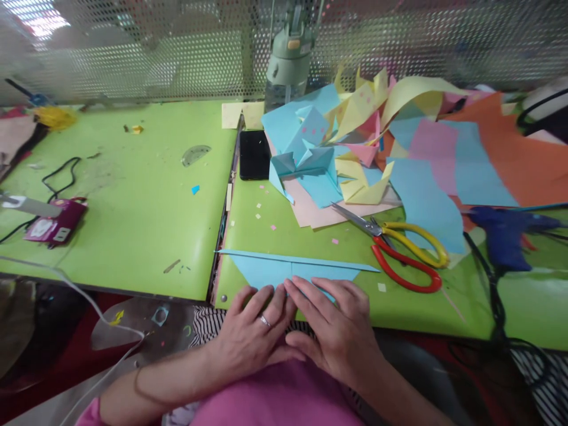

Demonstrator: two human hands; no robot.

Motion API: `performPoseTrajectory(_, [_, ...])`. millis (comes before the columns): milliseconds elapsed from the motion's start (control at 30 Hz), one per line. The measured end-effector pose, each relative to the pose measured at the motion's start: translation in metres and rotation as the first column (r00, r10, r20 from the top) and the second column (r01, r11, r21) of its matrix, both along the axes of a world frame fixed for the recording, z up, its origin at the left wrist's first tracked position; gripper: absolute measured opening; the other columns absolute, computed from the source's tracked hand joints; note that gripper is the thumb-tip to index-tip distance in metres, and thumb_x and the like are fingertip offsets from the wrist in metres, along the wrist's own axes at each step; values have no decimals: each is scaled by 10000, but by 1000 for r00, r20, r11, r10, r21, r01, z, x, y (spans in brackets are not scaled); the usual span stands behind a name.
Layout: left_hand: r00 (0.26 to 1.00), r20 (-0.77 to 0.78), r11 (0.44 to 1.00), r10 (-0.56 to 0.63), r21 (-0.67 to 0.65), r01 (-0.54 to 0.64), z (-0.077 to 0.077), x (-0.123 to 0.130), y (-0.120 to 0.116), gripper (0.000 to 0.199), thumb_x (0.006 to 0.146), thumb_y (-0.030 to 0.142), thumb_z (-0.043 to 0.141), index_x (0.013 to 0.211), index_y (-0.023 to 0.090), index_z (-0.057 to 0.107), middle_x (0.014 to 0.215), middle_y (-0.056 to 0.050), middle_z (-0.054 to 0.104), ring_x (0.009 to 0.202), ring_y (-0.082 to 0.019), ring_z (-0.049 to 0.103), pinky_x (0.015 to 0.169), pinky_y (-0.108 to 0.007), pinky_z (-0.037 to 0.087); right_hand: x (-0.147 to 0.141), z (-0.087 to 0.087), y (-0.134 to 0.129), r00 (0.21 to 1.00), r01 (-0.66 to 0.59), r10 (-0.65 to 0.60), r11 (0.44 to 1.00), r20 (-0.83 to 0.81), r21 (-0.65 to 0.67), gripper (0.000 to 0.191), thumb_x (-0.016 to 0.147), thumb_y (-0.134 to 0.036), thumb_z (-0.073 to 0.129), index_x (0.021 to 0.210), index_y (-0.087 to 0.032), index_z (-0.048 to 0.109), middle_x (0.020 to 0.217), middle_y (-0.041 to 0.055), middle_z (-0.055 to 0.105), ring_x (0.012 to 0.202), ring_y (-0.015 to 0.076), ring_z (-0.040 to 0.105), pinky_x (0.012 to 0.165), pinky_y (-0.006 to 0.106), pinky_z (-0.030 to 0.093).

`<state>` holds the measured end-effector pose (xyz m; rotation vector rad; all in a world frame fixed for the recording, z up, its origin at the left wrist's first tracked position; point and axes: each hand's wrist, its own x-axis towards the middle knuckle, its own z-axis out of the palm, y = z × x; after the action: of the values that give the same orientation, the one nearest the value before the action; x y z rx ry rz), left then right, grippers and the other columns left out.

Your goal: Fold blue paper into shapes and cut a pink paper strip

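Not one word or number readable here! Upper left of centre, the protractor [196, 155], its markings far too faint to make out; top centre, the bottle [288, 66], any print on it lost to blur; and out at far left, the purple box [66, 220], pale patches showing, nothing legible.

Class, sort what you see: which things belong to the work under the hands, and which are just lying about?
Belongs:
- folded blue paper, under the fingers of the left hand and right hand
- perhaps the scissors, unheld nearby

Apparently just lying about:
- black phone
- water bottle
- protractor
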<state>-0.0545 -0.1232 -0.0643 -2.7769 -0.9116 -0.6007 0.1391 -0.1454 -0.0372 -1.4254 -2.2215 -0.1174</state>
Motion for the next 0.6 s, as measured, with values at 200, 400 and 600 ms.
performPoseTrajectory(200, [999,41,999,-15,-28,17,-1,-14,-1,596,952,602,464,1341,167,589,1372,-79,613,1274,-236,507,1139,-375,275,-2,3,5,1000,-15,15,1000,15,-18,504,1018,-483,349,1193,-139,674,1145,83,736,1042,256,551,961,462,317])
performPoseTrajectory(400, [994,44,991,98,-95,-94,2,-38,0,592,950,552,517,1391,157,530,1430,-79,565,1330,-231,495,1227,-407,121,-7,2,9,998,-18,16,999,68,35,463,1018,-461,372,1149,-136,675,1083,84,750,1008,257,574,949,464,327])
performPoseTrajectory(600, [986,151,996,65,-63,-56,12,-47,8,598,922,546,567,1314,94,563,1356,-166,611,1321,-262,506,1189,-426,252,14,3,-1,998,6,-13,993,58,116,392,962,-450,518,1181,-146,633,1098,129,724,1018,284,581,926,467,390])
